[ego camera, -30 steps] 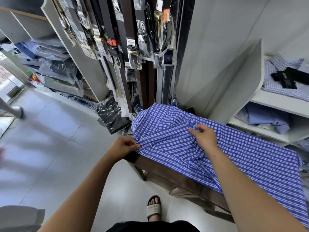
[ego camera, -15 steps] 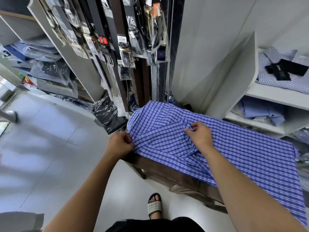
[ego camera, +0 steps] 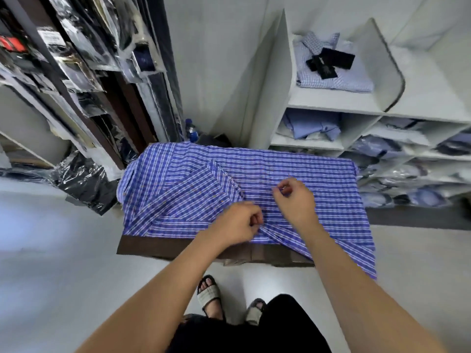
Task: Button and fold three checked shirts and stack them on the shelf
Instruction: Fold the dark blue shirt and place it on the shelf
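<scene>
A blue and white checked shirt point(ego camera: 293, 169) lies spread over a dark brown table point(ego camera: 178, 247), with one sleeve folded diagonally across its left half. My left hand point(ego camera: 238, 222) pinches the fabric near the table's front edge, fingers curled. Just right of it and a little farther back, my right hand point(ego camera: 295, 197) pinches the cloth with curled fingers. The white shelf unit point(ego camera: 328, 99) stands behind on the right, and a folded light checked shirt point(ego camera: 356, 75) with black tags lies in its top compartment.
Lower shelf compartments hold folded blue shirts point(ego camera: 311, 124) and bagged garments point(ego camera: 397, 169). On the left, a rack carries hanging packaged clothes point(ego camera: 84, 62), and a black plastic bag point(ego camera: 86, 182) lies by the table corner. My sandalled feet point(ego camera: 209, 294) stand on the grey floor.
The view swung so the shirt now lies square in front of me. Both hands moved right along the shirt, from its left end to its middle front, and now pinch close together.
</scene>
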